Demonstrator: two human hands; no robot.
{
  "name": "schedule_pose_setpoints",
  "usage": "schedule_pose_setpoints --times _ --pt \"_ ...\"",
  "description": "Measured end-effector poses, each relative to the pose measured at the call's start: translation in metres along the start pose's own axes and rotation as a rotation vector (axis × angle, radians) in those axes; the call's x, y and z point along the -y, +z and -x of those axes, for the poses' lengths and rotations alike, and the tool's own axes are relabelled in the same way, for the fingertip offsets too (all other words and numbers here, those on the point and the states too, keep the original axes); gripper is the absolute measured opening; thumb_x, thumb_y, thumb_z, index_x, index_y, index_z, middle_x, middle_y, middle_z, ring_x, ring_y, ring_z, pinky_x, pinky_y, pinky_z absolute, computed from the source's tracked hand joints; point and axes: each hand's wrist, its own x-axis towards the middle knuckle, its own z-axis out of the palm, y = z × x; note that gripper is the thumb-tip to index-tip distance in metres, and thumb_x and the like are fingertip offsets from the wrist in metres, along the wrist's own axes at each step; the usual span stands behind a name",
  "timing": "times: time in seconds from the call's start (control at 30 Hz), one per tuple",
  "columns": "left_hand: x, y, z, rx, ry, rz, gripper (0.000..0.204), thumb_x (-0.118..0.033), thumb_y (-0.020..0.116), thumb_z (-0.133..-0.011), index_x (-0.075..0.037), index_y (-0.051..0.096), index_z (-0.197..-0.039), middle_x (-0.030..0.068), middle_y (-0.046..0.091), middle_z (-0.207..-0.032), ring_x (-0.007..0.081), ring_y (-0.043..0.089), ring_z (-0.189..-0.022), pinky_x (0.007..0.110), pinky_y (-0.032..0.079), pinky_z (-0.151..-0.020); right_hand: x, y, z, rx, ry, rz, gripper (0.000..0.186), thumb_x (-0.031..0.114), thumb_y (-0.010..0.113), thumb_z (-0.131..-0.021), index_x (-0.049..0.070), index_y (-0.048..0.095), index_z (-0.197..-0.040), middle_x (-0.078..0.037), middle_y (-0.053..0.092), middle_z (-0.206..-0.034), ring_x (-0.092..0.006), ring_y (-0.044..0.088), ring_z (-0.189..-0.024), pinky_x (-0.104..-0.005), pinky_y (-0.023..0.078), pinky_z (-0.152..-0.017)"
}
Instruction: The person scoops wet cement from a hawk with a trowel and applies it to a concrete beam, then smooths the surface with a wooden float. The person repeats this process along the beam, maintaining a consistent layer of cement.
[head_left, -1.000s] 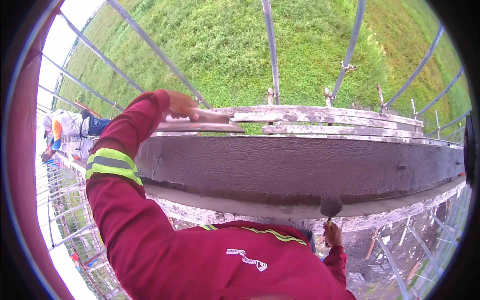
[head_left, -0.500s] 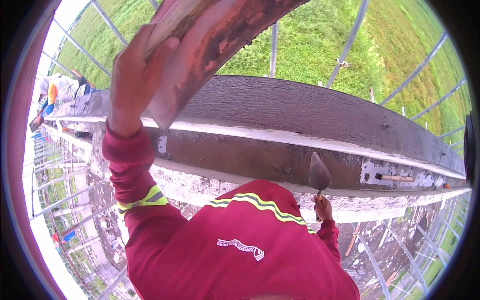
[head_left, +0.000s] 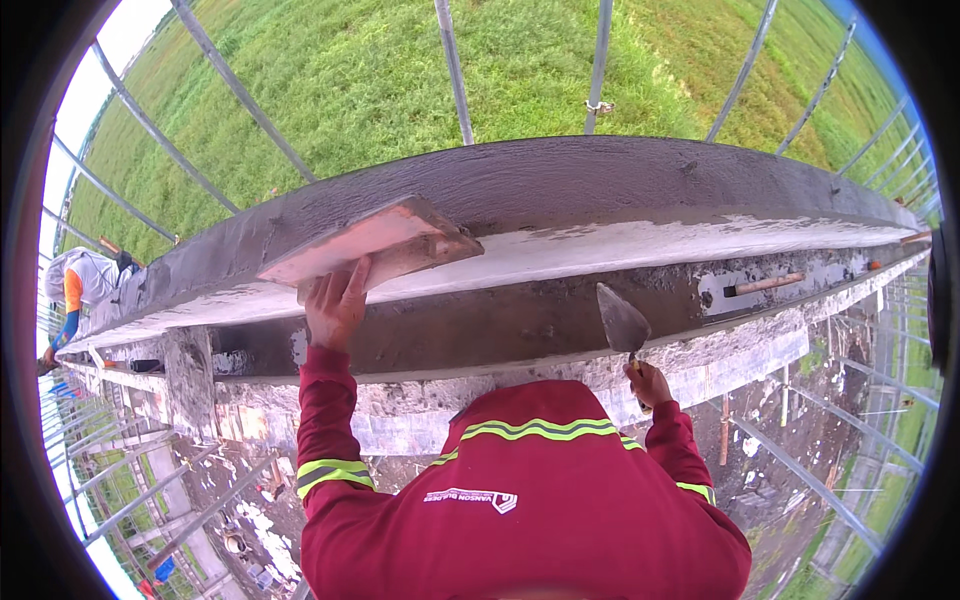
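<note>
My left hand grips a flat, reddish, mortar-stained plastering float. The float lies across the inner edge of a grey plastered parapet; whether it touches the surface I cannot tell. In my right hand is the handle of a pointing trowel, closed fingers around it. Its pointed blade is tilted up over the brown, damp-looking channel that runs between the parapet and the nearer rough ledge. Below the parapet's top runs a paler band.
A stub with a wooden-looking rod lies in the channel on the right. A co-worker leans over the wall at far left. Metal scaffold poles rise beyond the parapet, with grass behind. More poles and a drop lie on the near side.
The float has come down from close in front of me to the parapet's inner edge, with my left hand lower. My right hand keeps the trowel over the channel; the view has shifted.
</note>
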Motion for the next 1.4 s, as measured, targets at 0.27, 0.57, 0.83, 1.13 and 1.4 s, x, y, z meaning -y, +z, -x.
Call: schedule_pose_setpoints --times 0.27,0.57,0.83,1.13,1.4 --pt "-0.038 0.041 -0.011 0.006 0.018 0.074 0.068 0.000 0.070 -0.078 -0.025 0.058 -0.140 0.0006 0.050 -0.075 0.0198 0.058 -0.066 0.036 0.051 -0.061 -0.018 0.005 0.026 -0.015 0.057 -0.006 0.050 0.051 0.053 -0.098 0.004 0.063 -0.083 -0.012 0.063 -0.064 -0.0275 0.064 -0.061 -0.0428 0.049 -0.063" --pt "-0.164 0.090 -0.086 0.056 0.030 0.124 0.067 -0.003 0.068 -0.079 -0.027 0.058 -0.141 0.0011 0.047 -0.079 0.0192 0.059 -0.073 0.037 0.053 -0.067 -0.043 -0.022 0.011 -0.001 -0.029 0.053 0.052 0.052 0.055 -0.097 0.002 0.062 -0.082 -0.014 0.064 -0.064 -0.0340 0.067 -0.065 -0.0468 0.050 -0.065" --pt "-0.295 0.164 -0.140 0.185 0.103 0.118 0.062 -0.011 0.066 -0.085 -0.029 0.054 -0.143 0.0024 0.051 -0.084 0.0216 0.063 -0.075 0.037 0.054 -0.067 -0.093 -0.049 -0.002 -0.010 -0.063 -0.102 0.052 0.052 0.055 -0.097 0.003 0.062 -0.080 -0.014 0.062 -0.061 -0.0327 0.065 -0.061 -0.0463 0.049 -0.064" --pt "-0.353 0.150 -0.151 0.164 0.098 0.258 0.062 -0.011 0.069 -0.082 -0.027 0.057 -0.141 0.0053 0.059 -0.092 0.0254 0.066 -0.071 0.041 0.057 -0.064 -0.137 -0.075 -0.003 -0.048 -0.015 -0.225 0.051 0.051 0.054 -0.097 0.003 0.062 -0.085 -0.015 0.065 -0.066 -0.0348 0.067 -0.067 -0.0473 0.050 -0.067" --pt "-0.394 0.161 -0.230 0.164 -0.031 0.325 0.063 -0.019 0.070 -0.085 -0.021 0.054 -0.145 0.0102 0.062 -0.109 0.0310 0.067 -0.091 0.043 0.056 -0.076 -0.149 -0.089 -0.021 -0.095 -0.039 -0.150 0.056 0.054 0.052 -0.097 0.000 0.062 -0.087 -0.024 0.066 -0.075 -0.0448 0.066 -0.079 -0.0533 0.049 -0.073"
